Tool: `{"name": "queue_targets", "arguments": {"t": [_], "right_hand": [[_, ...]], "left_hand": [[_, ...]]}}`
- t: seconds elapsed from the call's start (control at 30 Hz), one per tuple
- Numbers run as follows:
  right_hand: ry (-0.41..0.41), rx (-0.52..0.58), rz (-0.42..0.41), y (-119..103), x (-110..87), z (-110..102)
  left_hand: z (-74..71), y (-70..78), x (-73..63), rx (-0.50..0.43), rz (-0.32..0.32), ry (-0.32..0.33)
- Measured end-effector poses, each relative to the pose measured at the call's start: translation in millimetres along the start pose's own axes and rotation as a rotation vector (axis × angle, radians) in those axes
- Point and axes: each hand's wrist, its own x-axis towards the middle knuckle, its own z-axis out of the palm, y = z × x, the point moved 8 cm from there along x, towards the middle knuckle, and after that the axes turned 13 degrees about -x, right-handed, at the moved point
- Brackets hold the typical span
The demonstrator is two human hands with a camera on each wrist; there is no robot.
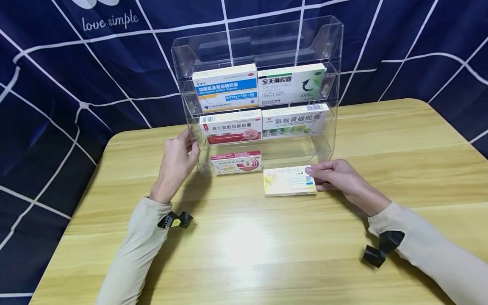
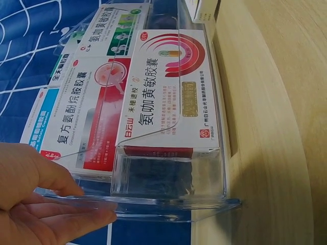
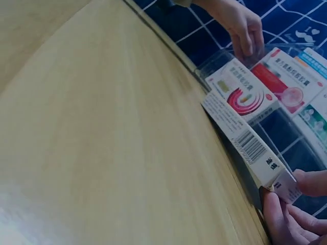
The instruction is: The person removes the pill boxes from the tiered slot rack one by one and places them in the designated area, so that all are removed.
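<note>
A clear acrylic display rack [image 1: 289, 152] with three tiers stands on the table. My left hand [image 1: 177, 163] pinches its left side wall between thumb and fingers, as the left wrist view also shows. My right hand [image 1: 339, 180] grips the right end of a white and yellow medicine box [image 1: 287, 181], thumb on the front face. That box is held just before the bottom tier, right of a red and white medicine box [image 1: 236, 162]. In the right wrist view, the barcode side of the held box [image 3: 242, 143] faces the camera.
The middle tier holds a red and white box [image 1: 232, 127] and a green and white box [image 1: 295, 120]. Above them are a blue and white box [image 1: 226, 88] and a green gastrodia box [image 1: 290, 84]. Behind hangs a dark blue cloth [image 1: 152, 59] with white lines. A wooden table [image 1: 236, 262] lies below.
</note>
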Motion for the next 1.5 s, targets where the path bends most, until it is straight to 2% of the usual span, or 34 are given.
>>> {"name": "queue_targets", "arguments": {"t": [0.3, 0.6, 0.87, 1.0, 1.13, 1.3, 1.4, 1.5], "right_hand": [[0.081, -0.036, 0.039, 1, -0.5, -3], [0.000, -0.053, -0.027, -8, -11.9, 3], [-0.013, -0.011, -0.057, -12, -23.8, 4], [-0.012, -0.033, -0.084, -13, -27.7, 3], [0.038, -0.183, -0.130, -18, -34.0, 2], [0.171, -0.454, -0.232, -37, -43.8, -2], [0.245, -0.525, -0.305, -51, -46.7, -4], [0.294, -0.523, -0.369, -64, -45.0, 0]], "left_hand": [[-0.4, 0.4, 0.5, 0.009, -0.005, -0.003], [-0.4, -1.1, -1.1, 0.011, -0.006, 0.001], [0.2, -1.4, -1.5, 0.007, -0.010, -0.001], [0.2, -1.4, -1.4, 0.003, -0.006, 0.000], [1.3, -0.9, -0.4, -0.016, 0.003, -0.005], [1.5, 0.2, 0.0, -0.028, 0.011, -0.004], [1.5, 0.2, 0.0, -0.028, 0.011, -0.004], [0.8, 0.2, -0.2, -0.027, 0.009, -0.002]]}}
